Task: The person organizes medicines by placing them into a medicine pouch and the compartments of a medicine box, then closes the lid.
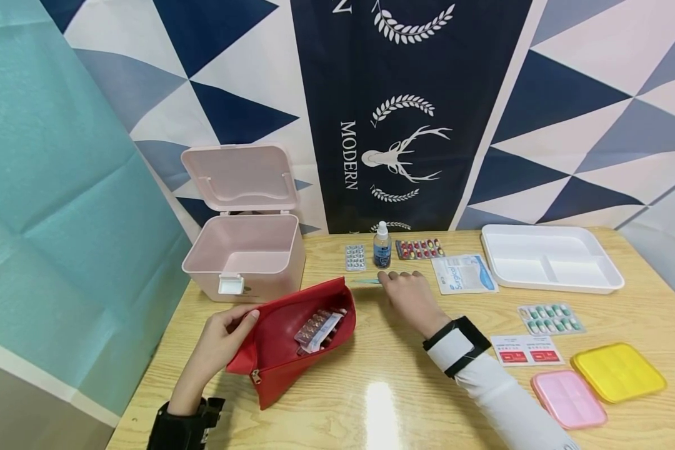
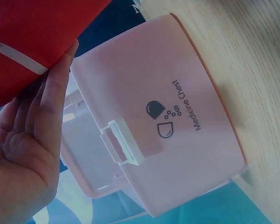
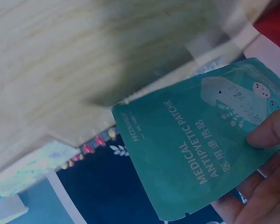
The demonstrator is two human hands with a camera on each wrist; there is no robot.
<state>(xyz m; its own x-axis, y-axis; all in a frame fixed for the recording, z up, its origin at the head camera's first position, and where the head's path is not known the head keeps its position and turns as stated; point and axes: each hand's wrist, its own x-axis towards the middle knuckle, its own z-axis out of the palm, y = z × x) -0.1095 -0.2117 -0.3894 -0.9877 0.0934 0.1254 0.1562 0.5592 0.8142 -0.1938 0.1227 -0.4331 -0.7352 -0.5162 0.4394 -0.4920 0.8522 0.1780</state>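
My left hand (image 1: 219, 340) grips the left edge of a red zippered pouch (image 1: 275, 334), its thumb over the rim. The pouch gapes, showing several blister packs (image 1: 317, 328) inside at its right end. To the right of the pouch, my right hand (image 1: 410, 300) pinches a teal antipyretic patch packet (image 3: 172, 149) between thumb and fingers. In the head view the packet (image 1: 367, 281) appears edge-on as a thin strip between hand and pouch. The left wrist view has the pouch's underside (image 2: 32, 37) above the fingers.
Behind the pouch stands a pink medicine chest (image 1: 247, 290), lid raised. Along the back are a spray bottle (image 1: 382, 247), pill blisters (image 1: 420, 249), a surgical packet (image 1: 464, 275) and a white divided tray (image 1: 557, 284). Yellow (image 1: 619, 372) and pink (image 1: 569, 399) pill cases lie at right.
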